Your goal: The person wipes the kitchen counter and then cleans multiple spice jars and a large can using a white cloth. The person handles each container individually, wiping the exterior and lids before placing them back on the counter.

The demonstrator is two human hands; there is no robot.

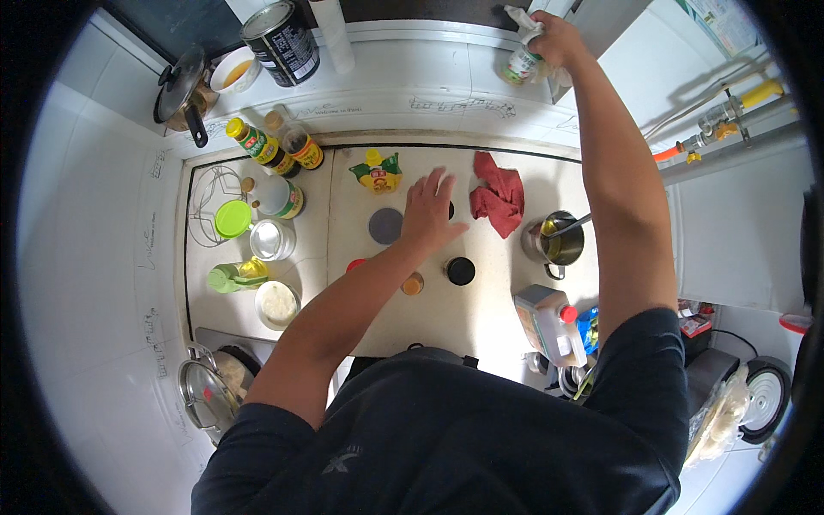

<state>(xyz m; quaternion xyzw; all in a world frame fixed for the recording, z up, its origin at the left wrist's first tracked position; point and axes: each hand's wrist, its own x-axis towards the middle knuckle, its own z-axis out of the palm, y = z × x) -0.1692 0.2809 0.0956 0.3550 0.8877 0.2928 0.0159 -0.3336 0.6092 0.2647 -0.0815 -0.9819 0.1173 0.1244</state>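
My right hand [557, 40] is up at the window sill on the right, its fingers closed around a labelled plastic packet [520, 65] with a crumpled whitish top. Over the middle of the counter, my left hand [428, 209] has its fingers spread and holds nothing. A dark round lid [386, 226] lies to its left, and another dark round thing is partly hidden behind it. Below the hand stand a black-capped jar [460, 271] and a small jar with orange-brown contents [412, 284]. A yellow spouted pouch [378, 172] and a red cloth [499, 196] lie farther back.
Sauce bottles [264, 148], a green-lidded oil jug [238, 275] and a white bowl [277, 305] stand at left. At right are a metal pot [553, 239] with a utensil and a red-capped plastic jug [550, 325]. A black can [280, 45] and lidded saucepan [183, 90] occupy the sill.
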